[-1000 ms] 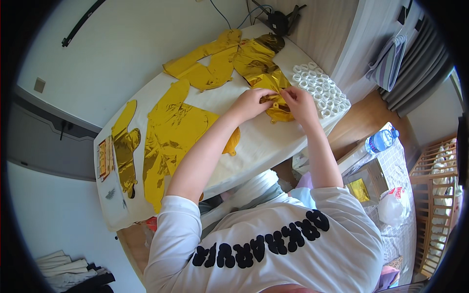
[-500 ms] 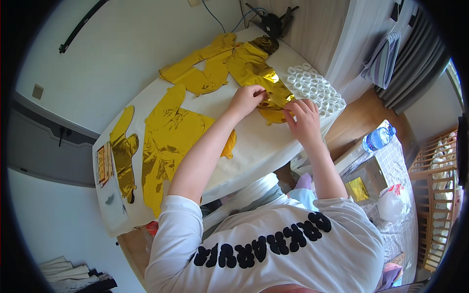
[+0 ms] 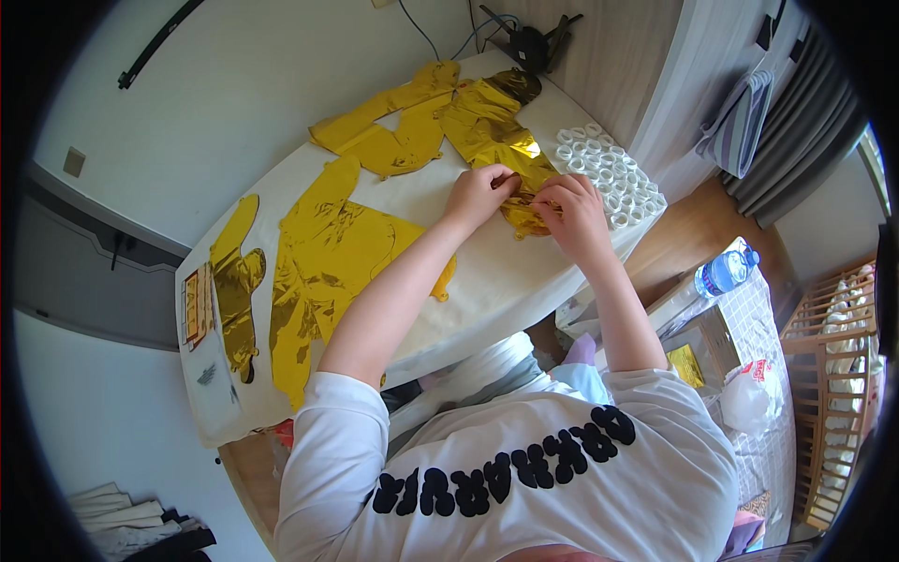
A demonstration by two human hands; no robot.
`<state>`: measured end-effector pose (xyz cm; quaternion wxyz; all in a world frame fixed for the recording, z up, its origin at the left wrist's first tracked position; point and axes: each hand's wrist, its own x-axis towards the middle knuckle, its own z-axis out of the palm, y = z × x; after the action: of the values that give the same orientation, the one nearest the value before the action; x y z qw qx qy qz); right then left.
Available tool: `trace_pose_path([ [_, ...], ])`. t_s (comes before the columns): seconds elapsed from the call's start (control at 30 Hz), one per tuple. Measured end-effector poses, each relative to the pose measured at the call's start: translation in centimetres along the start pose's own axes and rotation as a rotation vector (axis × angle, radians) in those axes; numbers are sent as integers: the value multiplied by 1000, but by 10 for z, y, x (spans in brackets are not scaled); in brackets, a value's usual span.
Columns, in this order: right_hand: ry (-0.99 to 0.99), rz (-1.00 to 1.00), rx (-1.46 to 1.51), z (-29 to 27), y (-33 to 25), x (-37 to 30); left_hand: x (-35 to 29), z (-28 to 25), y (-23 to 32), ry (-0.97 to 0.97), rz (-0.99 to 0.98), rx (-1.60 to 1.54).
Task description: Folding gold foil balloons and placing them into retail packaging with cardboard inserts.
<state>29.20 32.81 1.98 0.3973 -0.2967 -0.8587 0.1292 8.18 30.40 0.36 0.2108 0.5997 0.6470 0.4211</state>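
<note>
Nearest to my camera, a white shirt (image 3: 543,468) with bold black lettering is filling the bottom of my view, and two bare forearms are reaching out from its sleeves. Off to the right, I am seeing a white plastic bag (image 3: 752,405) lying on a pale checked cover (image 3: 763,323), and a blue-tinted bottle (image 3: 726,272) is lying on its side farther along. A small gold packet (image 3: 686,365) is showing between the bag and the right forearm.

On the cloth-covered table (image 3: 487,272), a large gold foil sheet (image 3: 342,248) is spreading flat, and the left forearm is crossing over part of it. A narrower gold foil strip (image 3: 239,281) is lying to its left, beside a printed card (image 3: 198,304) near the table's end.

Farther in, I am watching the left hand (image 3: 479,199) pinching the crumpled near end of a gold foil piece (image 3: 487,126) between thumb and finger. Just beside it, the right hand (image 3: 576,217) is bending its fingers over the same end; I am not managing to tell whether they are gripping. That piece is lying lengthwise on the table, running from the hands toward the far corner. Many small white rings (image 3: 613,178) are standing close together just right of it, and another foil shape (image 3: 393,136) is lying on its left.

Beyond them, a black device with antennas (image 3: 531,49) is sitting at the far corner.
</note>
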Motion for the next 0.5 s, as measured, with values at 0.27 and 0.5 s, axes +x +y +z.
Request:
trace_pose_path([
  [0.27,-135,276,158,-5,4,18,-2,2,-2,-26,62,-95],
  [0.5,-142,528,268,-7,8,31,-6,-1,4,-24,249,18],
])
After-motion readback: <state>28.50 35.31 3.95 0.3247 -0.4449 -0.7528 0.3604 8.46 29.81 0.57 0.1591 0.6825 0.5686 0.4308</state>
